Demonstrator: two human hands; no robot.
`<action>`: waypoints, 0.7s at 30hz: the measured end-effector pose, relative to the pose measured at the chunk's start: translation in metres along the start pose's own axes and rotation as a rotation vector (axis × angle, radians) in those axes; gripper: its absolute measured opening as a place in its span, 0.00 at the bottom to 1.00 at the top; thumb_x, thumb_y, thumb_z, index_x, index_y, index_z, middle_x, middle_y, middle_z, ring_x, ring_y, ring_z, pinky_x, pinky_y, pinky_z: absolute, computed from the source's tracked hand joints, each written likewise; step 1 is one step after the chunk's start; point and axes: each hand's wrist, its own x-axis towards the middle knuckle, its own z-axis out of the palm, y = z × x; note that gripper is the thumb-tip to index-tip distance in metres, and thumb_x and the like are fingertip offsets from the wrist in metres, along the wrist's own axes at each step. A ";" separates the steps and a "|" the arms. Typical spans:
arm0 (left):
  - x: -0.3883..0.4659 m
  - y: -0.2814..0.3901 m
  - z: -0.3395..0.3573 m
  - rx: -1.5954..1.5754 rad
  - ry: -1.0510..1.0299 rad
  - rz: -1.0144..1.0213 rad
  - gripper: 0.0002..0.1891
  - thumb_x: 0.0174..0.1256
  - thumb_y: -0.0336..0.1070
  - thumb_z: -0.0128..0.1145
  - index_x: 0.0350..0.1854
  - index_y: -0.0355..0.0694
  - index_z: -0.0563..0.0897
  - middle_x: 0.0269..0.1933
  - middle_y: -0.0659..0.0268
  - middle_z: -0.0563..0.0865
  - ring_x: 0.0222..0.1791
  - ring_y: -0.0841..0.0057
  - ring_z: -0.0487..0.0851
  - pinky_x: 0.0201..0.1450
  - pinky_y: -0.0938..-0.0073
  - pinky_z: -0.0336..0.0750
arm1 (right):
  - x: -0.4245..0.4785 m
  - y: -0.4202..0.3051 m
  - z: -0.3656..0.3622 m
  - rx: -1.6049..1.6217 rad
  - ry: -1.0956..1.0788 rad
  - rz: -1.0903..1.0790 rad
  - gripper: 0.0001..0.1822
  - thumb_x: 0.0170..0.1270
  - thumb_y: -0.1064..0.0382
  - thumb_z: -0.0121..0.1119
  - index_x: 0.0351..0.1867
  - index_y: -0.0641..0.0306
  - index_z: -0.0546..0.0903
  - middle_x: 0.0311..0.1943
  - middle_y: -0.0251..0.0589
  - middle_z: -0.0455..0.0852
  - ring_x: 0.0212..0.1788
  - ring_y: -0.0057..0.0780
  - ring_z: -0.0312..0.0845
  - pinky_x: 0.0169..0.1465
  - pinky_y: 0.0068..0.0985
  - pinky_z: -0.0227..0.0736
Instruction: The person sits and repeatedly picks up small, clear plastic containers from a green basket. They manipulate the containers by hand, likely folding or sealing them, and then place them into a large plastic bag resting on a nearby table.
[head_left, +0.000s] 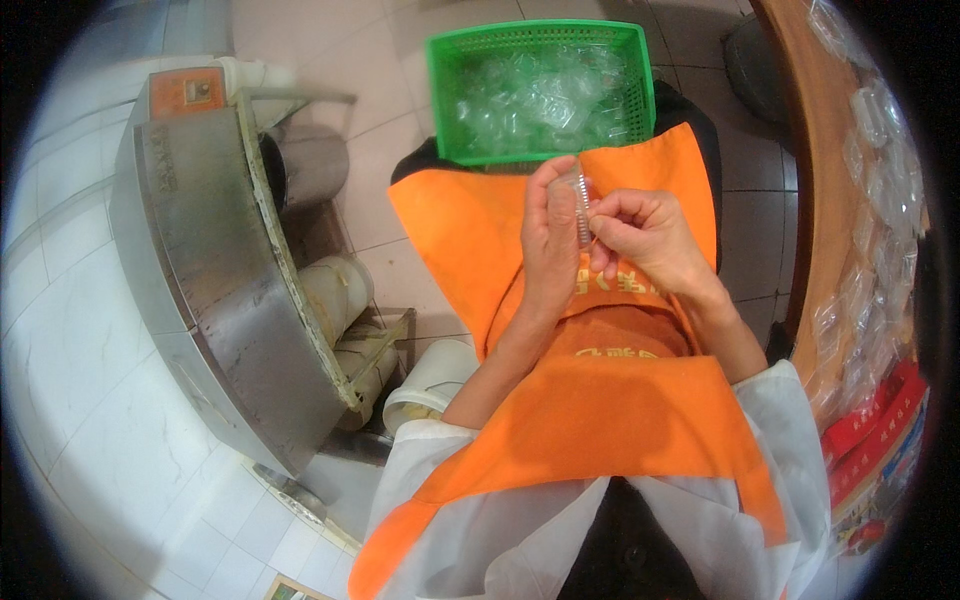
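Note:
My left hand (551, 240) holds a small clear plastic container (582, 206) with a ribbed side, thumb across its near face. At the container's right edge, the thumb and forefinger of my right hand (649, 232) are pinched together against it. Whether anything thin sits between those fingertips is too small to tell. Both hands are above the orange apron (442, 217) over my lap. Just beyond them, a green plastic basket (540, 159) is filled with many similar clear containers (547, 97).
On the right, a wooden tabletop (814, 225) carries a long heap of clear plastic containers (885, 187) and red printed packaging (877, 435). A metal-topped machine (232, 247) stands at left. White buckets (439, 375) and a metal pot (315, 166) sit on the tiled floor (382, 195).

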 end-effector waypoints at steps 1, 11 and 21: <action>0.000 -0.001 -0.001 -0.013 -0.006 -0.008 0.21 0.65 0.49 0.41 0.52 0.38 0.65 0.40 0.63 0.74 0.35 0.84 0.72 0.38 0.84 0.69 | 0.000 -0.001 0.000 0.006 -0.003 0.004 0.07 0.59 0.67 0.51 0.27 0.69 0.76 0.19 0.36 0.79 0.21 0.18 0.75 0.24 0.14 0.70; -0.001 0.003 0.001 -0.046 -0.011 -0.051 0.23 0.64 0.52 0.41 0.52 0.39 0.65 0.40 0.64 0.73 0.34 0.84 0.71 0.36 0.85 0.68 | 0.000 0.002 -0.002 0.044 -0.008 0.021 0.07 0.59 0.67 0.51 0.28 0.69 0.77 0.20 0.36 0.79 0.21 0.18 0.75 0.24 0.14 0.70; -0.001 -0.002 0.000 0.074 0.009 0.093 0.19 0.66 0.45 0.42 0.52 0.38 0.65 0.40 0.65 0.73 0.34 0.85 0.71 0.35 0.86 0.68 | 0.003 0.005 0.003 -0.103 0.084 -0.026 0.07 0.57 0.66 0.51 0.23 0.65 0.73 0.17 0.30 0.75 0.18 0.13 0.69 0.20 0.11 0.62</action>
